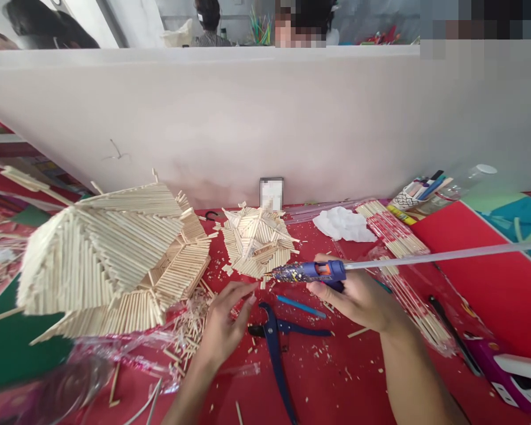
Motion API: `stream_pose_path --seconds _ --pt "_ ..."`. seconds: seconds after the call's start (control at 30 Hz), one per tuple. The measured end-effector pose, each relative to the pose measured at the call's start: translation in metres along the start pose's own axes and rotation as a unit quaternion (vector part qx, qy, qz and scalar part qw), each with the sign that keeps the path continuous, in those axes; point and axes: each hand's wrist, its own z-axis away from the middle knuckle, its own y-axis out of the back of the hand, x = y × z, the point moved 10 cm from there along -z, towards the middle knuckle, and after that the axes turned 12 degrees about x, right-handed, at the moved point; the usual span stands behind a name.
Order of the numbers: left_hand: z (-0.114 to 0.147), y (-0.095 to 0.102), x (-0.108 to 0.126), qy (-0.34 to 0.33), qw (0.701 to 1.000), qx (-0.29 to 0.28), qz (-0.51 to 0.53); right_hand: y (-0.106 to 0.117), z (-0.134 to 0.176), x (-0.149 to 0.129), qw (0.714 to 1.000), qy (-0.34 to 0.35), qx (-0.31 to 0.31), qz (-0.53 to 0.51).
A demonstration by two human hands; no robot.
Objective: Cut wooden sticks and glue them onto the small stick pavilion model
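Observation:
My right hand (358, 301) is wrapped round a blue hot glue gun (307, 271). A long translucent glue stick (425, 258) runs out of its back to the right. The gun's nozzle points left, at the front edge of a small roof-like model of wooden sticks (259, 239). Just in front of that model is my left hand (228, 321), its index finger stretched out and the thumb apart, with nothing visible between them. Below the gun lie a blue-handled cutter (272, 336) and a blue pen-like stick (301, 307).
A larger stick-built roof model (101, 248) stands on the left, beside a heap of cut sticks (190, 330). Packs of sticks (393, 230), crumpled white tissue (343, 224), a pen cup (411, 195) and a red board (482, 265) lie right. A white partition (248, 112) closes the back.

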Motion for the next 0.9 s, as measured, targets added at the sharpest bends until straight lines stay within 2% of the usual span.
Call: stream_pose_path --seconds 0.2,0.33,0.9 --pt "0.006 -0.001 -0.001 0.013 0.999 0.009 0.028 -0.001 -0.004 0.006 1.000 -0.011 -0.008 0.028" --pt "0.008 -0.002 -0.001 0.020 0.999 0.012 0.035 -0.005 -0.003 0.012 0.999 -0.016 -0.034 0.030" --pt "0.007 -0.003 -0.002 0.021 0.999 0.010 0.035 -0.009 -0.007 0.006 0.999 0.000 -0.042 0.025"
